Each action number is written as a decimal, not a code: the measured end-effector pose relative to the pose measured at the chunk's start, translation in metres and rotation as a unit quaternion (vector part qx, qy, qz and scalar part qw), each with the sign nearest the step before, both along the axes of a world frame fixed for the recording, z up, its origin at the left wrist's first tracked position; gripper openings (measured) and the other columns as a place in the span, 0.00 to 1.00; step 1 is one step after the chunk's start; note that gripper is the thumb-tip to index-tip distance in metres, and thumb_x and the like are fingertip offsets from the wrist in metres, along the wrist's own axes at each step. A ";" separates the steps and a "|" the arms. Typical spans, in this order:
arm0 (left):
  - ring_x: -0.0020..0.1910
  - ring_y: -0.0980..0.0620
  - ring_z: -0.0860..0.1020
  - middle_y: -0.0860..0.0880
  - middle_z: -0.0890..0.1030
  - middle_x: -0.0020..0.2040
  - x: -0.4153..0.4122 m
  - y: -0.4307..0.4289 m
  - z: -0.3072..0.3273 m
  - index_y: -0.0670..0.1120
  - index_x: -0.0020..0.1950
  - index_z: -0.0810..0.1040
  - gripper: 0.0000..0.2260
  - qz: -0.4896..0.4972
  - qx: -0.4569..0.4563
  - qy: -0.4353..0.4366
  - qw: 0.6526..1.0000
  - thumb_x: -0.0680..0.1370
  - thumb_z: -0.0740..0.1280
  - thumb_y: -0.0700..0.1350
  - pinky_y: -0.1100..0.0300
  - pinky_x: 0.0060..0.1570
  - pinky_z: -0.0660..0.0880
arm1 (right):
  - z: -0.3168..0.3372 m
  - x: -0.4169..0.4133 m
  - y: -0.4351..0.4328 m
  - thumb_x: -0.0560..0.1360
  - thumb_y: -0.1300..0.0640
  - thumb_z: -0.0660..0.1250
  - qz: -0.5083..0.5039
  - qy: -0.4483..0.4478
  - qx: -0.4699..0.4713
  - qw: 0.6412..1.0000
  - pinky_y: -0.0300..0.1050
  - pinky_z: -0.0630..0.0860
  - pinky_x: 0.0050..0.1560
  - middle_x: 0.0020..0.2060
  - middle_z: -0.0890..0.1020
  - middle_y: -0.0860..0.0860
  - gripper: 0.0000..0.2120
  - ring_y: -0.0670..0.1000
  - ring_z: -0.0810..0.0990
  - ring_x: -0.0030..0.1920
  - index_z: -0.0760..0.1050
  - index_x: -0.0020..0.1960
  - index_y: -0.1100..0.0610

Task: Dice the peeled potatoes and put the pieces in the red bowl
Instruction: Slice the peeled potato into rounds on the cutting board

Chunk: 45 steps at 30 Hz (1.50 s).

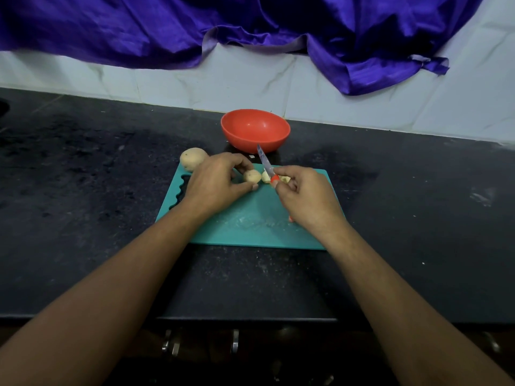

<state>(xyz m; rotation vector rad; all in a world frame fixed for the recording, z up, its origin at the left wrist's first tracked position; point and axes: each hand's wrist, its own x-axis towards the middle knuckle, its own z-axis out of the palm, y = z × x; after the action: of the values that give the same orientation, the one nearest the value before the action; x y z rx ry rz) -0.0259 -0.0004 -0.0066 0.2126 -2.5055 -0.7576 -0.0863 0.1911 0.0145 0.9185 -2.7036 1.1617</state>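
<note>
On a teal cutting board point(245, 229), my left hand point(216, 182) pinches a piece of peeled potato point(252, 176) between thumb and fingers. My right hand point(303, 195) grips a small knife point(266, 164) by its orange handle, the blade pointing up and away toward the bowl. Cut pieces of potato point(284, 179) lie just behind the knife hand, partly hidden. A whole peeled potato point(192, 158) sits at the board's far left corner. The red bowl point(255, 130) stands behind the board; I see nothing in it.
The board lies on a dark stone counter point(83, 176) whose front edge runs below my forearms. A white tiled wall point(362, 101) stands close behind the bowl, with purple cloth point(250, 20) hanging over it.
</note>
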 end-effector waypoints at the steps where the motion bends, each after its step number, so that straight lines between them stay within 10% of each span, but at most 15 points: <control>1: 0.44 0.60 0.76 0.59 0.79 0.48 0.001 -0.001 -0.001 0.55 0.53 0.83 0.13 0.003 -0.004 -0.008 1.000 0.71 0.79 0.54 0.60 0.42 0.72 | 0.000 0.000 0.001 0.80 0.49 0.66 0.001 0.000 0.004 1.000 0.57 0.82 0.34 0.27 0.77 0.48 0.13 0.52 0.78 0.29 0.80 0.63 0.43; 13: 0.42 0.62 0.75 0.55 0.82 0.49 0.007 -0.007 -0.003 0.51 0.54 0.84 0.12 0.019 0.001 -0.016 1.000 0.74 0.76 0.55 0.58 0.45 0.75 | 0.011 0.008 0.001 0.81 0.53 0.65 0.009 0.044 0.100 0.994 0.45 0.68 0.37 0.28 0.68 0.42 0.14 0.45 0.70 0.32 0.80 0.65 0.45; 22: 0.40 0.63 0.78 0.59 0.83 0.42 0.009 -0.012 -0.003 0.54 0.47 0.83 0.10 0.018 0.048 -0.033 0.998 0.73 0.77 0.58 0.59 0.42 0.75 | 0.023 0.023 -0.013 0.81 0.52 0.63 0.023 0.081 0.166 0.983 0.50 0.80 0.52 0.51 0.85 0.48 0.15 0.52 0.82 0.53 0.79 0.66 0.47; 45: 0.39 0.59 0.79 0.59 0.82 0.41 0.010 -0.010 0.000 0.53 0.45 0.83 0.07 0.005 0.033 -0.030 0.999 0.73 0.77 0.54 0.49 0.44 0.81 | 0.053 0.008 -0.040 0.79 0.53 0.68 0.060 0.096 0.294 0.949 0.50 0.81 0.47 0.47 0.84 0.50 0.08 0.52 0.81 0.44 0.84 0.55 0.51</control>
<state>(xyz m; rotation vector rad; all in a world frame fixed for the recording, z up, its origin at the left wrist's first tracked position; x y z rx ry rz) -0.0156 -0.0105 -0.0067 0.2753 -2.5359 -0.8413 -0.0781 0.1509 0.0674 1.1913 -2.8925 0.2293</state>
